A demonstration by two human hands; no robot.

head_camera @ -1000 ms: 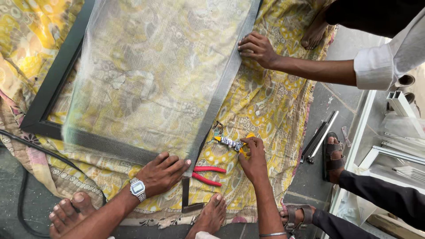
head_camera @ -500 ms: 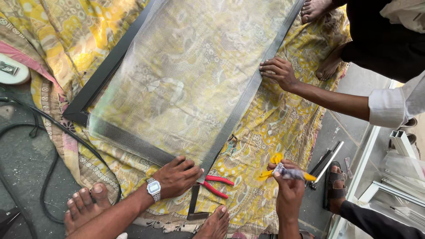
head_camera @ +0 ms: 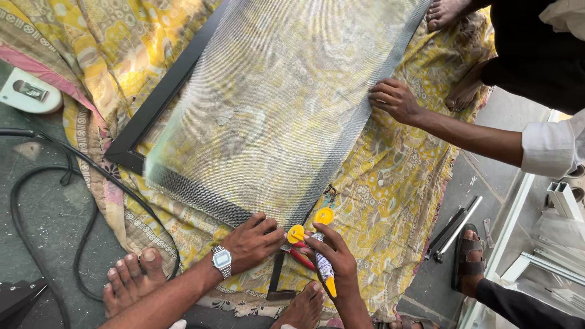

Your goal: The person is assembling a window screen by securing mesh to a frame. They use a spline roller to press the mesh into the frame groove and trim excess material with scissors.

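Since the earlier frames my right hand [head_camera: 334,259] has lifted the yellow-wheeled roller tool [head_camera: 317,247] off the cloth and brought it in to the near corner of the frame, while my view has swung so the frame now runs diagonally. I see my right hand grasping that tool by its handle, one yellow wheel just beside the corner and the handle's yellow tip pointing back toward me. My left hand [head_camera: 253,242], a wristwatch [head_camera: 222,260] on its wrist, lies flat with fingers spread, gripping nothing, pressing the grey mesh [head_camera: 274,103] down at the corner of the black frame [head_camera: 159,100]. Red-handled pliers [head_camera: 300,256] lie on the yellow patterned cloth [head_camera: 396,195] between my two hands, partly hidden under them. Across the frame, another person's hand [head_camera: 395,99], from a white sleeve [head_camera: 548,149], rests on the mesh over the far edge. A black cable [head_camera: 42,183] loops over the floor on the left, near my bare foot [head_camera: 131,277].
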